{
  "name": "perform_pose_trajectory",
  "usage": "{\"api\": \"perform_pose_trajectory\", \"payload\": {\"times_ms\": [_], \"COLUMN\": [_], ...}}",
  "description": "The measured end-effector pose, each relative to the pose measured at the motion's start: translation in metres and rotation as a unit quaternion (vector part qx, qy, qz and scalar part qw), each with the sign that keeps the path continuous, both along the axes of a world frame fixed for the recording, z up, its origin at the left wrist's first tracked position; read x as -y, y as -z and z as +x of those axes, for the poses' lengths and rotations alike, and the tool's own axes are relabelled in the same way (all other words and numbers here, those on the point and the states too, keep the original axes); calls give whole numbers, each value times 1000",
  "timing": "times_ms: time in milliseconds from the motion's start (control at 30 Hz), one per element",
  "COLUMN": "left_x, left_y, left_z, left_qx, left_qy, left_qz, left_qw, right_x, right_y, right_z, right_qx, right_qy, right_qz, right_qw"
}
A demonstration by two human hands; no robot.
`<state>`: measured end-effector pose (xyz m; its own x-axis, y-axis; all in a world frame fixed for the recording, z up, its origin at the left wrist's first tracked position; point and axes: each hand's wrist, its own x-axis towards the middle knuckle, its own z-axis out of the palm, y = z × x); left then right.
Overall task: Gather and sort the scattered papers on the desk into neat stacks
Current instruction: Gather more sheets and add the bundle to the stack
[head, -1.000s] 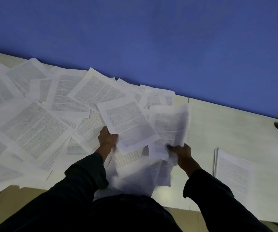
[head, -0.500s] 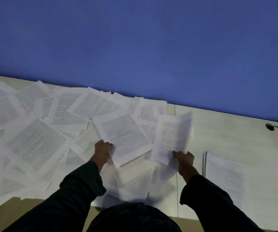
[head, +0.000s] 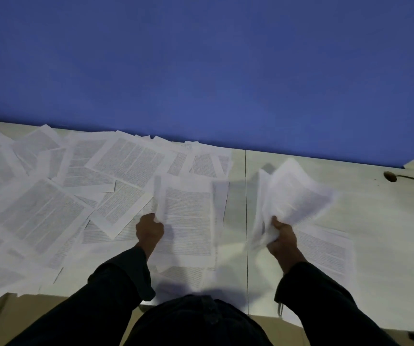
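Observation:
Several printed white sheets (head: 128,161) lie scattered and overlapping across the left half of the pale desk (head: 375,221). My left hand (head: 149,229) pinches the left edge of one printed sheet (head: 188,216) in the middle of the desk. My right hand (head: 282,237) is shut on a blurred bunch of sheets (head: 293,193), lifted off the desk right of the desk seam. Under that hand and to its right lies a flat stack of papers (head: 325,248), partly hidden by my wrist.
A blue wall (head: 201,71) rises behind the desk. A cable grommet with a dark cord (head: 390,176) sits at the far right. A seam (head: 246,208) splits the desk into two panels. Brown floor (head: 26,313) shows below the near edge.
My right hand has carried its sheets to the right, across the seam and over the flat stack. My left hand has pulled a sheet round so it lies straight in front of me.

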<state>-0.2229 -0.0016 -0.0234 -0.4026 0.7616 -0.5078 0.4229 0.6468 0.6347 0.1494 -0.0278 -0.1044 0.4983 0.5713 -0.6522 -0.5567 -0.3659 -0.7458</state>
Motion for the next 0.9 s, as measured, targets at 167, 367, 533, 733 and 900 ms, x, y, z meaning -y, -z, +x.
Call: {"api": "perform_pose_trajectory", "payload": {"times_ms": [167, 367, 533, 733, 900], "left_x": [-10, -10, -22, -20, -22], "left_y": [7, 10, 13, 12, 14], "left_z": [4, -7, 0, 24, 31], "left_qx": [196, 271, 175, 254, 264], "left_qy": [47, 57, 42, 86, 167], "left_qz": [-60, -135, -144, -96, -25], "left_qw": [978, 952, 973, 959, 950], "right_x": [-2, 0, 10, 28, 28], "right_y": [-66, -80, -91, -79, -79], "right_z": [-70, -84, -70, -86, -95], "right_qx": [175, 388, 372, 210, 285], "right_qy": [-217, -372, -226, -494, -398], "right_qz": [-63, -89, -194, -287, -252], "right_qw": [958, 838, 879, 793, 835]}}
